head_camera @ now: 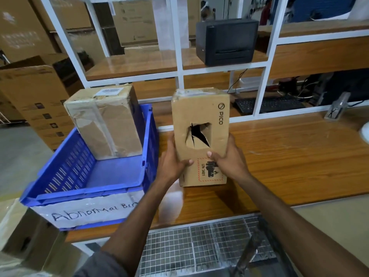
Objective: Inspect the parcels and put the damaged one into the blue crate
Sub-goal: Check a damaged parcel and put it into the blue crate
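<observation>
Head view, from our grip outward: our left hand (pixel 173 162) and right hand (pixel 229 156) clamp the torn parcel (pixel 201 112) by its lower half. Each thumb is pressed on the front face. The other fingers go round the side edges, out of sight.

— Where do we have it?

— Upright over the wooden table (pixel 289 156), just right of the blue crate (pixel 65 172). Whether its near end rests on the table or hangs just above it, we cannot tell.

— How do we expect it to handle?

— Stiff at the edges, we judge, as cardboard is. The ragged hole (pixel 198 135) sits mid-face just above our thumbs, so that panel is probably weak and may cave under pressure. It looks light enough for two hands to turn easily. The hazard label (pixel 209 170) reads UN 3481, so we would set it down, not drop it.

— So where should we hold?

— On the side edges and low corners, thumbs kept below the tear and never in it. A hand beneath the near end would suit the lift to the left.

— Is there room in the crate?

— Another taped parcel (pixel 105 120) stands at the far end. The near floor is bare blue above the "Abnormal Bin" sign (pixel 89 212).
</observation>
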Motion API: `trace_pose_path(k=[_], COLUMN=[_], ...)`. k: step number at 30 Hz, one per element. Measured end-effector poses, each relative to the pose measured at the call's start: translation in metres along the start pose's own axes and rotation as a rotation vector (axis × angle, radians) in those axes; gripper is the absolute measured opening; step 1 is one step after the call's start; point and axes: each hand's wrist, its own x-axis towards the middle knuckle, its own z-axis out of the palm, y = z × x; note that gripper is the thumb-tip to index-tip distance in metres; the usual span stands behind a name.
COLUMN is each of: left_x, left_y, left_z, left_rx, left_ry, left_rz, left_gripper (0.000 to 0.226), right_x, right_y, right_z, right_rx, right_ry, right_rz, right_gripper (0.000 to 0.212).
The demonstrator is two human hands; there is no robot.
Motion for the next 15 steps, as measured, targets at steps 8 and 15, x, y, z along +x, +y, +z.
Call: trace_pose_path(k=[8,15], left_x=[0.013,0.023], left_y=[0.034,0.036], left_z=[-0.022,-0.021], left_rx=[-0.07,-0.062], left_ry=[-0.011,-0.099], left_rz=[0.023,0.046], left_gripper=[0.089,0.095], right_x=[0.011,0.016], right_y=[-0.033,-0.038], right_z=[-0.032,-0.03], right_rx=[0.007,-0.041], right_ry=[-0.001,0.037], right_rz=[-0.136,-0.144], right_gripper=[0.104,0.1])
